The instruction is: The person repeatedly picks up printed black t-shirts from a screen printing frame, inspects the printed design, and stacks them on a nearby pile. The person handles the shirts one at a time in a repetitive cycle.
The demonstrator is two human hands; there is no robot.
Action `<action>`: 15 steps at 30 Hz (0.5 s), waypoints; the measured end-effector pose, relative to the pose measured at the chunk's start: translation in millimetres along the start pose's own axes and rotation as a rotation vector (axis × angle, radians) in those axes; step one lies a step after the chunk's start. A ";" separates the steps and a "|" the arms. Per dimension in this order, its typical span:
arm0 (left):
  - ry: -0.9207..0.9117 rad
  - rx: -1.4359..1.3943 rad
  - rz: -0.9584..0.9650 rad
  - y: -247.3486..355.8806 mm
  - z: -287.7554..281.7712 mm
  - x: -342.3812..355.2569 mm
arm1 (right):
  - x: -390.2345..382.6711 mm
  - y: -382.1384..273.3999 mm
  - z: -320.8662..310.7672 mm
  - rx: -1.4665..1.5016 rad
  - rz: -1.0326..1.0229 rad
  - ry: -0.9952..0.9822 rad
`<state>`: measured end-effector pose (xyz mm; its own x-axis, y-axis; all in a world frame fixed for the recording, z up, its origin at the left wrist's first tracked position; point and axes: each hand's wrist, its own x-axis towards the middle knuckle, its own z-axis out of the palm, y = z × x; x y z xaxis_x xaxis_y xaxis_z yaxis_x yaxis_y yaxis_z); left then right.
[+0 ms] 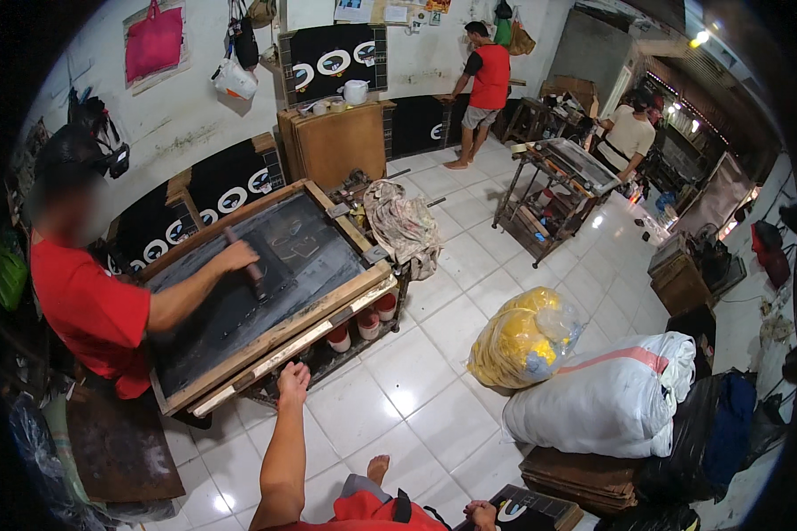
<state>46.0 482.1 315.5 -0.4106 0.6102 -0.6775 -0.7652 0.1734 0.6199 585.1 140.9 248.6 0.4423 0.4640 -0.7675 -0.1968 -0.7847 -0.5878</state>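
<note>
Hands (293,382) (481,515) near wooden frame (274,337), black panel (536,507)

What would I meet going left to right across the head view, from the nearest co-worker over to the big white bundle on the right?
Nearest co-worker in a red shirt, handheld tool, your left hand, crumpled cloth, yellow plastic-wrapped bundle, big white bundle.

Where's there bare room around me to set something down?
Bare floor tiles show right of your left hand, between the wooden screen frame and yellow plastic-wrapped bundle, and between that bundle and the far worktable. Crowded: under the frame, where tubs stand, and around the striped white sack.
</note>
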 end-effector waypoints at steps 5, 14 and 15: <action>0.055 -0.232 -0.007 -0.3 -13.1 24.5 | -4.2 5.9 -0.2 -0.053 0.025 0.015; 0.110 -0.541 0.029 10.4 -10.3 75.8 | 2.5 10.3 -25.9 -0.072 0.166 -0.014; 0.131 -0.588 -0.018 11.9 -9.2 80.2 | 6.1 6.8 -26.2 -0.152 0.070 -0.040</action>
<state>-0.6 526.0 264.9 -0.4241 0.5040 -0.7524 -0.9032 -0.2966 0.3104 609.4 127.7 246.6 0.3961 0.4201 -0.8165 -0.0894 -0.8673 -0.4896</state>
